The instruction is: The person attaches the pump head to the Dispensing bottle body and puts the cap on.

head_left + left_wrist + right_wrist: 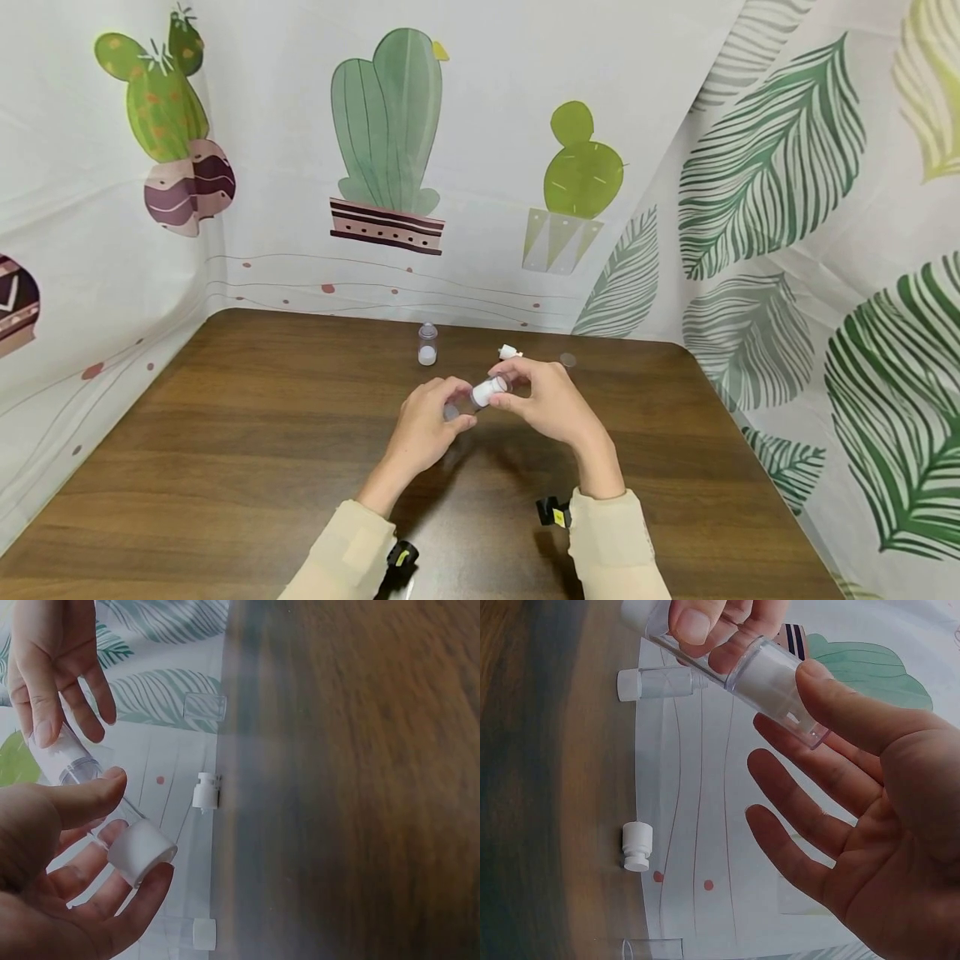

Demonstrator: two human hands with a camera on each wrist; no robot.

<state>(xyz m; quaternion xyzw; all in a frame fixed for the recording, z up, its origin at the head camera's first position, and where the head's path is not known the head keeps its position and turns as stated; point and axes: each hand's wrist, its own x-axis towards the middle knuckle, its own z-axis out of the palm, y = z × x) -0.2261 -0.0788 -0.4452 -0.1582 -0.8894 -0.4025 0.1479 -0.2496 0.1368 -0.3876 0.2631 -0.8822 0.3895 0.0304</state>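
Observation:
Both hands hold a slim clear pump bottle (487,391) above the table, tilted. My left hand (429,423) grips its body, thumb on one side and fingers curled on the other; the white base (141,852) shows in the left wrist view. At the bottle's other end my right hand (546,402) pinches the clear cap (776,682), with a white part inside it. The cap meets the body at a visible seam. In the right wrist view, the other right fingers spread away from the cap.
Toward the back of the brown table (300,433) stands a second clear bottle (427,346) with a white bottom. A small white pump head (508,352) lies right of it, and a clear cap (567,360) is farther right. A printed cloth (480,283) hangs behind.

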